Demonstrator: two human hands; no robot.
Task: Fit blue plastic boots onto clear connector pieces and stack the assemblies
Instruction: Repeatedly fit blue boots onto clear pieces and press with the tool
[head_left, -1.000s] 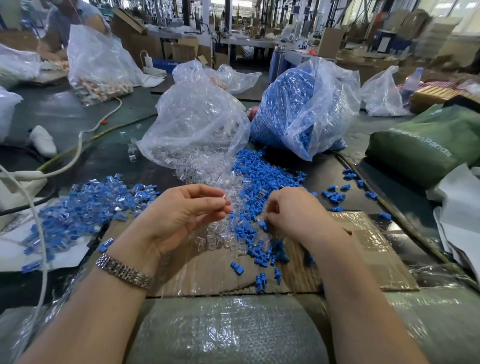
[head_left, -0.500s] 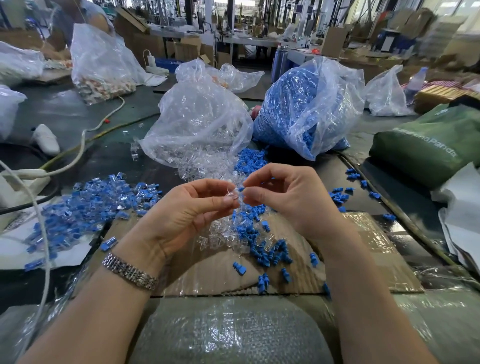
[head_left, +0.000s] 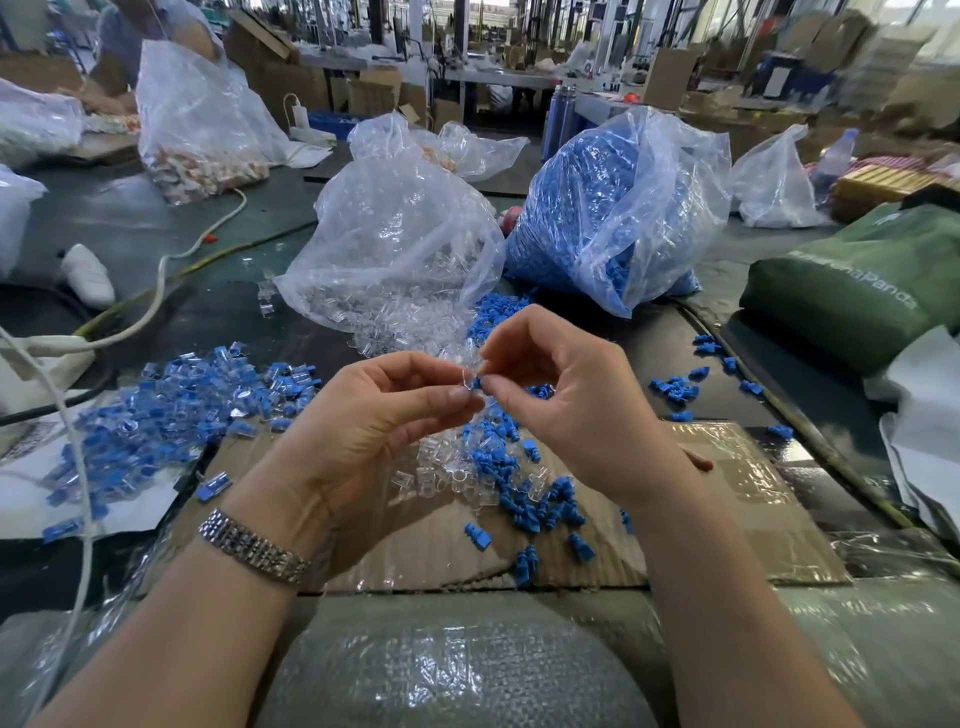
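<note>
Left hand (head_left: 374, 421) pinches clear connector piece (head_left: 466, 383); right hand (head_left: 566, 400) presses blue boot (head_left: 477, 383) against it, fingertips meeting above table (head_left: 218, 312). Finished assemblies (head_left: 171, 410) heaped at left. Loose boots (head_left: 524, 499), clear pieces (head_left: 441, 475), two near-full bags remain: task judged far from complete.

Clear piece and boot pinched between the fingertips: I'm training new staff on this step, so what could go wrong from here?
1. The clear piece and boot are held by fingertips only; a slip could drop them into the loose parts below, where they would be hard to find.
2. The boot is mostly hidden by the right hand, so a crooked fit might go unnoticed.
</note>
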